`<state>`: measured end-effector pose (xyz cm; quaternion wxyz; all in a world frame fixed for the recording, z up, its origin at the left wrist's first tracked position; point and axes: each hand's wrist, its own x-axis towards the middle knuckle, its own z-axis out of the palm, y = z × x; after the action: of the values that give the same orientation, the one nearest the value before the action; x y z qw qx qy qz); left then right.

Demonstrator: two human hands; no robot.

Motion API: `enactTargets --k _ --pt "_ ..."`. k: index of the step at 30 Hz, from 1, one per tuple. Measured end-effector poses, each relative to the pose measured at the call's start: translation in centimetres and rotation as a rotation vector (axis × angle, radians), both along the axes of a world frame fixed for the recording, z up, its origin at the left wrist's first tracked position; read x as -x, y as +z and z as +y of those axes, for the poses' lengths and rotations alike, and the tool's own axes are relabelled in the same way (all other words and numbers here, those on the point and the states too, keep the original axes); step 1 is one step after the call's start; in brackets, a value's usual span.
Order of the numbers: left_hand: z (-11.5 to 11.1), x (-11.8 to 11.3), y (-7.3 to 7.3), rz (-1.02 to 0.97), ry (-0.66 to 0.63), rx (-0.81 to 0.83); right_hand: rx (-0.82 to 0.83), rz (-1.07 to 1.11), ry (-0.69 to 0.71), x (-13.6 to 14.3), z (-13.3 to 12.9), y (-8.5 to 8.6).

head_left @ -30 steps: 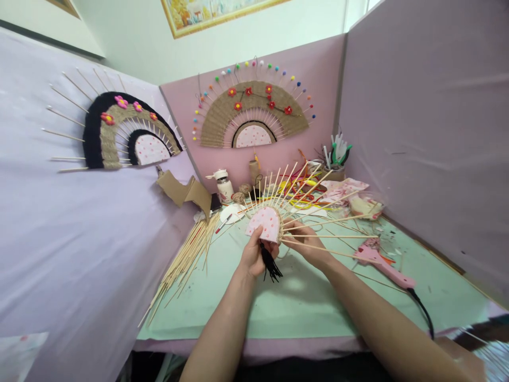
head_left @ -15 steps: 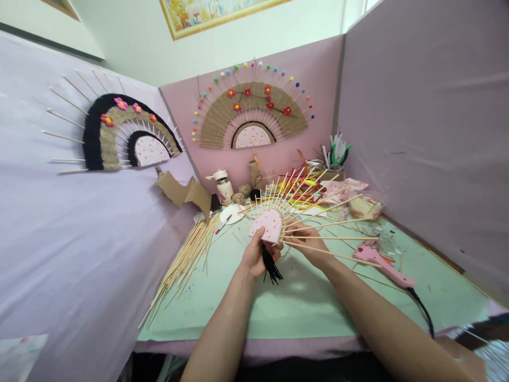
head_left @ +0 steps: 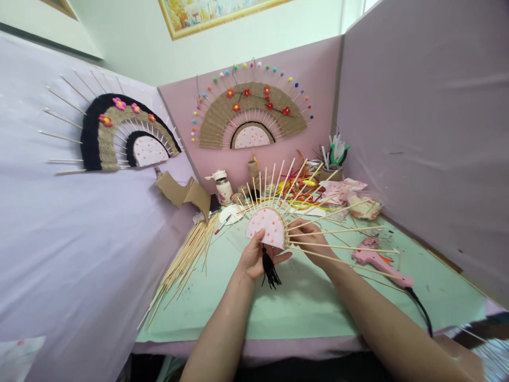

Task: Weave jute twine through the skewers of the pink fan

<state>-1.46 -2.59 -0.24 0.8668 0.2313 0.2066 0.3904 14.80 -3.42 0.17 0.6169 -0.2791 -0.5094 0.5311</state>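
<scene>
While left hand (head_left: 252,258) pinches half-round pink-dotted fabric fan (head_left: 265,224) with slim wooden spokes (head_left: 336,231) over mint-green tabletop (head_left: 302,318), right hand (head_left: 310,239) curls behind spokes, fingertip grip unclear; black stringy yarn tassel (head_left: 270,269) dangles below.

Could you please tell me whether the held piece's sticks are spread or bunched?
Spread: the sticks radiate apart from the dotted centre the left hand holds.

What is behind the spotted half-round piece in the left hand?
Part of the left hand goes behind the spotted piece, fingers showing below; sticks spread past its curved edge. Its back, and any stick ends there, are hidden from view.
</scene>
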Motion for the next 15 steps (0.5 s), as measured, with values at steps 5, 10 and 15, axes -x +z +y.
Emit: enactTargets --k 5,10,15 --pt "0.12 0.29 0.06 -0.011 -0.093 -0.025 0.027 -0.052 -0.056 0.00 0.05 -0.06" --pt "0.28 0.19 -0.18 -0.027 -0.148 -0.049 0.027 -0.057 -0.135 -0.10 0.40 -0.26" --pt "0.29 0.01 -0.34 -0.014 -0.145 -0.045 0.034 -0.057 -0.128 -0.15 0.43 -0.30"
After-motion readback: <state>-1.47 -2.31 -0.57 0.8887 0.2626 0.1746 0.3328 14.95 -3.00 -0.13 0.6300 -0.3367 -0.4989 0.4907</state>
